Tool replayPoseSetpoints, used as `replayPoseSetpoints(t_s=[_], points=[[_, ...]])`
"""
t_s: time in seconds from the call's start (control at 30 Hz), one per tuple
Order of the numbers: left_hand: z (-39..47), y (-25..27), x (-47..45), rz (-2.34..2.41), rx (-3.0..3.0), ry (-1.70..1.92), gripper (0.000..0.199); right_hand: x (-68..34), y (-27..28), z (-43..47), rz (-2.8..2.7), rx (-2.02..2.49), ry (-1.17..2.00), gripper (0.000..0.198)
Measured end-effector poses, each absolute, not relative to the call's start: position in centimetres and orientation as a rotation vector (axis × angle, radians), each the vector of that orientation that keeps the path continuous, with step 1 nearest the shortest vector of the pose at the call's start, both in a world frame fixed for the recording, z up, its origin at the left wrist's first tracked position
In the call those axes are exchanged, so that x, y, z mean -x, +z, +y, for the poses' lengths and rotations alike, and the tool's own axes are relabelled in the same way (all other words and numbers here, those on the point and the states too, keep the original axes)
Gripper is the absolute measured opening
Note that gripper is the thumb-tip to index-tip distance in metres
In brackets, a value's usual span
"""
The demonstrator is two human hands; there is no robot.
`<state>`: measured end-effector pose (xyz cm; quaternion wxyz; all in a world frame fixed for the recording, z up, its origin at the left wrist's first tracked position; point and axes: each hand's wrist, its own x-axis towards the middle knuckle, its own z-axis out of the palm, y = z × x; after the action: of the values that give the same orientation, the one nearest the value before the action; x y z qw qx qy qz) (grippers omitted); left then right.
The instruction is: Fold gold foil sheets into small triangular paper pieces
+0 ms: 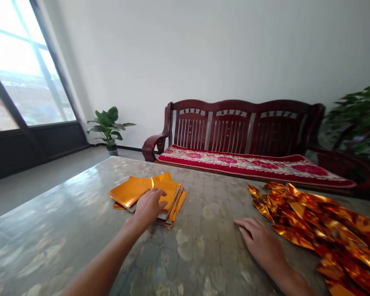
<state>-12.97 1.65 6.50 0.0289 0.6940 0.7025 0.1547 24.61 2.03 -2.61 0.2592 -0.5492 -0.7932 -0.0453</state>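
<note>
A pile of square gold foil paper sheets (pixel 131 191) lies fanned out on the table (pixel 209 246), left of the middle. My left hand (pixel 150 203) rests over the right part of this pile, its index finger and thumb apart on the top sheets; the other fingers are partly hidden. My right hand (pixel 260 242) lies low over the table with its fingers stretched forward and the thumb apart, holding nothing I can see. Just right of it spreads a heap of folded shiny gold foil pieces (pixel 308 218), running to the right edge of the view.
Beyond the table's far edge stands a dark red wooden bench (pixel 231 127) with a red floral cushion (pixel 228 159). A potted plant (pixel 109 125) stands on the floor at the back left, near a window (pixel 27 61). Another leafy plant (pixel 360 119) is at the right.
</note>
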Motion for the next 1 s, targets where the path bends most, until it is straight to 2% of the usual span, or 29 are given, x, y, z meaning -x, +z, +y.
replayPoseSetpoints(t_s=[0.07,0.27,0.53,0.83,1.0], points=[[2.5,6.2,13.8,2.175,-2.132,0.295,0.034,-24.7,-2.7,2.0,-2.166,1.459,-0.154,0.031],[3.7,5.7,14.1,2.172,-2.146,0.162,0.029,-24.4,-2.7,1.6,-2.188,1.404,-0.222,0.029],[3.5,5.2,13.7,2.198,-2.209,0.124,0.015,-24.4,-2.6,1.6,-2.176,1.39,-0.213,0.03],[3.1,4.5,13.2,2.172,-2.366,0.101,0.026,-24.3,-2.4,1.4,-2.182,1.439,-0.13,0.031],[3.2,4.0,13.3,2.204,-2.362,0.129,0.025,-24.2,-2.2,1.4,-2.18,1.452,-0.108,0.031]])
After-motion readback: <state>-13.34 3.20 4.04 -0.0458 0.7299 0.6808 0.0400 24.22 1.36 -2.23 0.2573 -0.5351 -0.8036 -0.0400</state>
